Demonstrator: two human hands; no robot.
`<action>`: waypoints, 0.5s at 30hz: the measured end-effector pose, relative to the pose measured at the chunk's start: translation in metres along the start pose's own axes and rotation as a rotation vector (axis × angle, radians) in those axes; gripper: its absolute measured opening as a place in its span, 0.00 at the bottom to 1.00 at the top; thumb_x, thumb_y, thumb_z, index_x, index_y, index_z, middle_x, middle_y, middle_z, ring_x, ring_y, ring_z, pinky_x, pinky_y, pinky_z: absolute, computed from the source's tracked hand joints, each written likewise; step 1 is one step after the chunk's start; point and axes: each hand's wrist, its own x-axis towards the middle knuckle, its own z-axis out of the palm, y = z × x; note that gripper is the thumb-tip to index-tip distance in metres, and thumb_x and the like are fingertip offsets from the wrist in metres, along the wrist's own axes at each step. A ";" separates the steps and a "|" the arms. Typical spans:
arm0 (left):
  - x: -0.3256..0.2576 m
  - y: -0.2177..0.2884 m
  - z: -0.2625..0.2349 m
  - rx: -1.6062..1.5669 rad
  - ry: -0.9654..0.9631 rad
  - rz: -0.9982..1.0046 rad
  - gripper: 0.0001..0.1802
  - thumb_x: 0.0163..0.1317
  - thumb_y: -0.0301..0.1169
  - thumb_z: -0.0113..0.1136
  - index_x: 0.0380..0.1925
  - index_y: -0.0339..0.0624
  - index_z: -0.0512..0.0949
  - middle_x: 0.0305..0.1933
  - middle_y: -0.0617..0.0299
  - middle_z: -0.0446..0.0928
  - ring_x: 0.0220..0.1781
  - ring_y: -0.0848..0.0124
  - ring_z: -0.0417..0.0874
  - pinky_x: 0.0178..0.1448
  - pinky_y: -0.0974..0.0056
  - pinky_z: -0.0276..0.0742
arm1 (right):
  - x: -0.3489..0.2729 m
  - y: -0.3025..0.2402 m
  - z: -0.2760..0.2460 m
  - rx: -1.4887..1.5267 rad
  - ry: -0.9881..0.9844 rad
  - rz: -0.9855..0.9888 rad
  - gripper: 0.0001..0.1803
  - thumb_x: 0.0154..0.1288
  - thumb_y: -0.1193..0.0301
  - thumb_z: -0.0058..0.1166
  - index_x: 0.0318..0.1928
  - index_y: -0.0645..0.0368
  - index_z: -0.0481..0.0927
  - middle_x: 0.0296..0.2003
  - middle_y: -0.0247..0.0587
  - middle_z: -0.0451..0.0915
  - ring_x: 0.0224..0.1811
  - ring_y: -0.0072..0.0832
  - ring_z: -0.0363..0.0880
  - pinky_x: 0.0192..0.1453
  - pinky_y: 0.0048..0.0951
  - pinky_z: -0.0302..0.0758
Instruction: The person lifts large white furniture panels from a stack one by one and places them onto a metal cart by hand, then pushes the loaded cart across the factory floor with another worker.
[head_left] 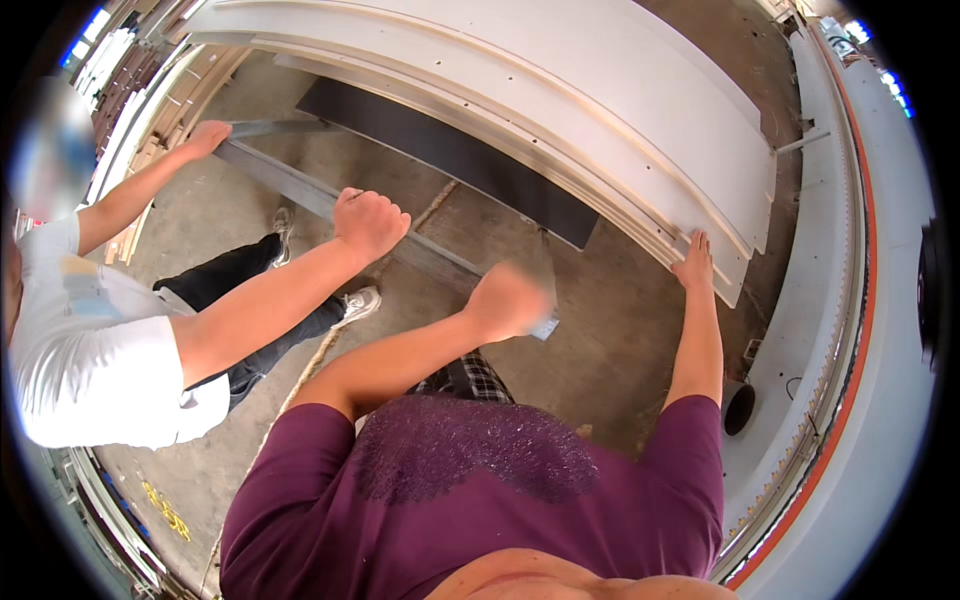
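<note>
My left hand (508,302) is closed in a blurred fist over the near end of a grey metal rail (440,258). The blur hides its fingers, so what they hold, if anything, cannot be made out. My right hand (695,260) rests with outstretched fingers against the near right edge of a stack of long white panels (600,110). A dark panel (440,155) lies lower, along the stack's near side. To my left, a person in a white shirt (110,340) has one hand (210,137) at the rail's far end and a closed hand (372,222) above its middle.
A long pale blue machine (880,400) with an orange-red strip curves along the right side. Timber and boards (170,130) are stacked at the far left. The person's shoe (362,303) stands close to the rail. A yellow coil (165,510) lies on the concrete floor.
</note>
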 end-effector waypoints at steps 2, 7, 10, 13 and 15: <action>-0.007 0.007 0.002 0.000 -0.061 0.002 0.17 0.61 0.40 0.57 0.16 0.47 0.73 0.17 0.64 0.69 0.24 0.66 0.71 0.35 0.60 0.63 | 0.000 -0.004 -0.001 -0.032 -0.030 0.022 0.59 0.46 0.66 0.71 0.73 0.60 0.45 0.74 0.49 0.46 0.76 0.43 0.46 0.76 0.43 0.55; -0.027 0.025 0.012 0.006 0.028 -0.009 0.18 0.63 0.40 0.56 0.16 0.46 0.73 0.17 0.64 0.69 0.23 0.67 0.70 0.34 0.61 0.62 | -0.009 -0.005 -0.011 -0.073 -0.065 0.005 0.61 0.44 0.66 0.74 0.72 0.65 0.44 0.74 0.53 0.45 0.76 0.43 0.46 0.76 0.40 0.56; -0.038 0.039 0.012 0.009 0.025 -0.025 0.17 0.63 0.40 0.56 0.16 0.46 0.73 0.17 0.64 0.69 0.23 0.67 0.70 0.34 0.62 0.62 | -0.017 0.002 -0.006 -0.068 0.007 -0.049 0.60 0.44 0.69 0.74 0.72 0.66 0.45 0.73 0.54 0.47 0.76 0.45 0.47 0.75 0.40 0.58; -0.042 0.053 0.009 0.010 0.004 -0.055 0.17 0.63 0.39 0.55 0.16 0.46 0.73 0.17 0.64 0.69 0.23 0.67 0.70 0.34 0.61 0.62 | -0.026 0.004 -0.008 -0.093 0.033 -0.101 0.59 0.44 0.69 0.73 0.71 0.67 0.46 0.72 0.57 0.49 0.75 0.46 0.50 0.73 0.39 0.60; -0.048 0.058 0.007 0.009 -0.001 -0.074 0.17 0.63 0.39 0.55 0.16 0.47 0.73 0.17 0.65 0.69 0.24 0.67 0.70 0.34 0.62 0.62 | -0.033 0.005 -0.007 -0.129 0.045 -0.139 0.58 0.45 0.68 0.73 0.71 0.67 0.47 0.72 0.57 0.49 0.74 0.46 0.51 0.73 0.39 0.61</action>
